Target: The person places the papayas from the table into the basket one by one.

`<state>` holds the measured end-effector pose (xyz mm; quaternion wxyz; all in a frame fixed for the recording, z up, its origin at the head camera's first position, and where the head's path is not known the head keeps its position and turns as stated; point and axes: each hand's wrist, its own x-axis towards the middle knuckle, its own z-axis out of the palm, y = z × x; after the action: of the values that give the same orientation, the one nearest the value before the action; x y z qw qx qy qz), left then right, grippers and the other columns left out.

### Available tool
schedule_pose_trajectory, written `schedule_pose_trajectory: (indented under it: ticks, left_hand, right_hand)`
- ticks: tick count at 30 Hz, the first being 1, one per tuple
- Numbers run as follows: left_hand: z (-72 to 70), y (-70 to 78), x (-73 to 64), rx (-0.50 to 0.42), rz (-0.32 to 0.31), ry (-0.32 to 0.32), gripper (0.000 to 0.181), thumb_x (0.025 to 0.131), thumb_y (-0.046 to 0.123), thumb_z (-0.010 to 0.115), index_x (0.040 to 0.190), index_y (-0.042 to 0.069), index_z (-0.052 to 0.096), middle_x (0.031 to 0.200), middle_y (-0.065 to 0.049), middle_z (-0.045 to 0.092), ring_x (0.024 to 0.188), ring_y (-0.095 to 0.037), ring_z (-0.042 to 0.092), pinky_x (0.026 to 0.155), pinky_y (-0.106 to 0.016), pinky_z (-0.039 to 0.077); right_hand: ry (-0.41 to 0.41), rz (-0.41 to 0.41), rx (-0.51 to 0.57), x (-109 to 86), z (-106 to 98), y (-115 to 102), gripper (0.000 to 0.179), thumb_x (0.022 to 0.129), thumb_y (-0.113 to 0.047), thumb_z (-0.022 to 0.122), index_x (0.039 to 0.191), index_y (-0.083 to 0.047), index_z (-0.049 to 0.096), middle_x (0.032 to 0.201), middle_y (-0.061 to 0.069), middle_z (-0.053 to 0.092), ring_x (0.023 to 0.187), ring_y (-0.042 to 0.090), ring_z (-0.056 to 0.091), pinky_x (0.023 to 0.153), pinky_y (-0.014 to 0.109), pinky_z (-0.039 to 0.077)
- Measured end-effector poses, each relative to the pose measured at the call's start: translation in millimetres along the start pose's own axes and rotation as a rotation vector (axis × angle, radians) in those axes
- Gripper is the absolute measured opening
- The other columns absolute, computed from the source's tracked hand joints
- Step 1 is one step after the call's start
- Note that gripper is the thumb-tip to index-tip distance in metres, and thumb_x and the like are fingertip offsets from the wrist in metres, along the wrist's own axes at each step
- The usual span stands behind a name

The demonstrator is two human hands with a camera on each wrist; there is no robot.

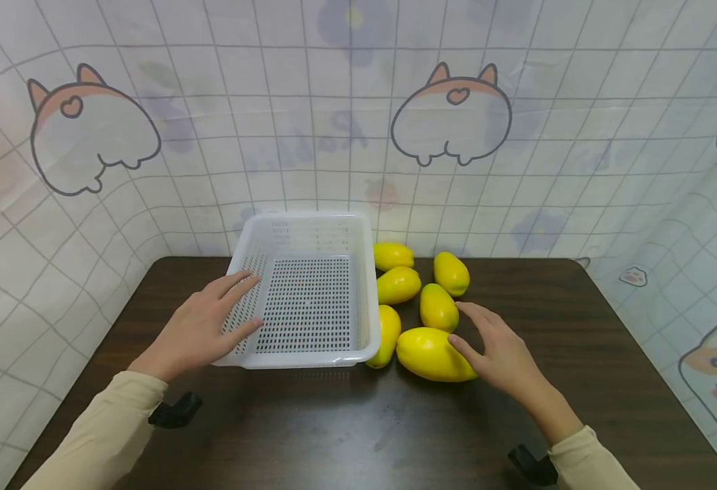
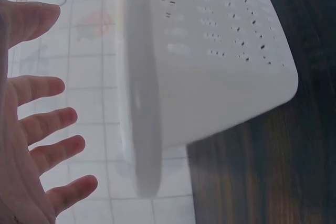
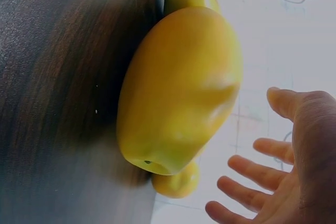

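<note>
A white perforated plastic basket stands on the dark table with nothing inside. Over its left rim hovers my left hand, fingers spread and loosely bent. In the left wrist view a gap shows between those fingertips and the basket wall. On the right lies a large oblong yellow fruit, smooth and longer than the others. My right hand is at its right end, thumb and fingers apart and gripping nothing. The right wrist view shows the big fruit lying on the table, with the relaxed right fingers beside it.
Smaller mango-like yellow fruits lie between basket and right hand: one just behind the large fruit, another farther back. Several more, including one, sit along the basket's right side. A patterned curtain encloses the table's back and sides.
</note>
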<state>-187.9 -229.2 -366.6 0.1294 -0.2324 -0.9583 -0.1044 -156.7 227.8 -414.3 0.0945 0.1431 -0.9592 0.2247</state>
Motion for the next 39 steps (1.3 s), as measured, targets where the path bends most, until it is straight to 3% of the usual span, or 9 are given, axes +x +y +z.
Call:
schedule_pose_trajectory:
  ticks: [8,16,28,34,39]
  left_hand:
    - [5.1,-8.0,-5.5,-0.024,-0.051,-0.024,0.067,0.090,0.048,0.059,0.146,0.017,0.041,0.150,-0.012,0.041,0.132,-0.034,0.044,0.100,-0.058,0.042]
    - [8.1,-13.9,-8.0,-0.047,-0.068,-0.036,0.066,0.091,0.047,0.058,0.146,0.016,0.041,0.150,-0.013,0.041,0.133,-0.036,0.043,0.101,-0.059,0.041]
    - [7.3,-21.2,-10.8,-0.119,-0.150,-0.069,0.066,0.093,0.049,0.055,0.147,0.015,0.039,0.153,-0.014,0.035,0.137,-0.039,0.037,0.103,-0.061,0.038]
    - [8.9,-24.4,-13.3,-0.194,-0.232,-0.032,0.062,0.095,0.044,0.054,0.144,0.008,0.041,0.151,-0.018,0.038,0.134,-0.043,0.039,0.101,-0.066,0.037]
    - [11.3,-25.8,-14.6,-0.232,-0.263,-0.019,0.061,0.095,0.044,0.054,0.143,0.008,0.042,0.150,-0.019,0.038,0.133,-0.045,0.040,0.100,-0.067,0.036]
  right_hand:
    - [-0.016,0.007,0.034,-3.1,1.2,1.7,0.059,0.095,-0.041,0.058,0.144,-0.012,0.042,0.147,0.014,0.044,0.132,0.039,0.044,0.102,0.063,0.038]
    - [0.015,-0.033,0.079,-3.1,3.2,7.6,0.055,0.094,-0.033,0.061,0.141,-0.008,0.045,0.143,0.015,0.048,0.129,0.039,0.048,0.102,0.061,0.040]
    - [0.059,-0.050,0.095,-7.6,5.5,13.4,0.053,0.093,-0.027,0.063,0.139,-0.006,0.047,0.140,0.016,0.051,0.126,0.038,0.050,0.101,0.059,0.041]
    - [0.072,-0.052,0.100,-9.6,7.6,16.6,0.052,0.092,-0.024,0.065,0.138,-0.006,0.047,0.138,0.016,0.052,0.126,0.038,0.050,0.101,0.059,0.042]
    - [0.056,-0.026,0.110,-11.0,8.7,18.2,0.052,0.093,-0.026,0.064,0.138,-0.007,0.047,0.140,0.016,0.051,0.127,0.038,0.049,0.102,0.059,0.040]
